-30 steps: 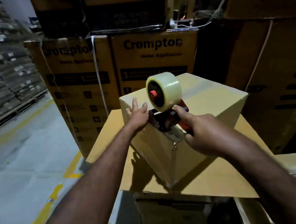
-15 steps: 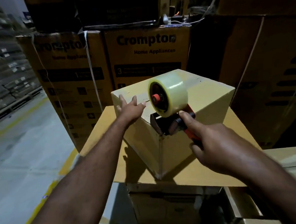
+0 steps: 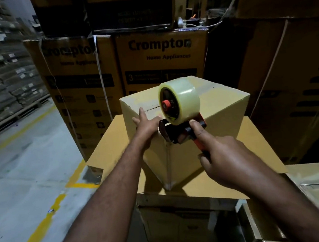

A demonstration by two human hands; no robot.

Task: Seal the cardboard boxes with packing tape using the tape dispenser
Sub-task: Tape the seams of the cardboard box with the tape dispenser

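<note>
box: the small cardboard box [image 3: 221, 103] you're sealing sits corner-on to you on the flat surface [image 3: 110, 145], which itself rests on a lower carton [image 3: 174, 226]; top flaps are down

left hand: your left hand [image 3: 147, 125] lies flat on the near left part of the lid, fingers straight and spread, gripping nothing; my guess is it's there to pin the flaps and stop the box skating away when you pull

right hand: your right hand [image 3: 222, 157] is wrapped round the orange handle of the tape dispenser [image 3: 177, 132], forefinger stretched along the top of it; looks like that's for steering and pushing the mouth down

tape dispenser: its mouth sits right at the box's near top edge, just beside your left fingertips, with the clear tape roll [image 3: 183, 99] standing up above the lid; a shiny strip runs down the near side below it, so I'd say the tape is anchored low and the run across the top is next

edges: the near top edge is the spot where tape likes to bridge or wrinkle, so press through it; the far edge of the lid is where you'd need to fold over; mind your left fingers, they're close to the cutter end

room: the lid beyond the roll is bare, so the pull has a straight lane; printed cartons [image 3: 160, 62] stand close behind the far side, and more stacked boxes [image 3: 297, 88] crowd the right; the open floor [image 3: 23, 173] on the left is your only real elbow room
</note>
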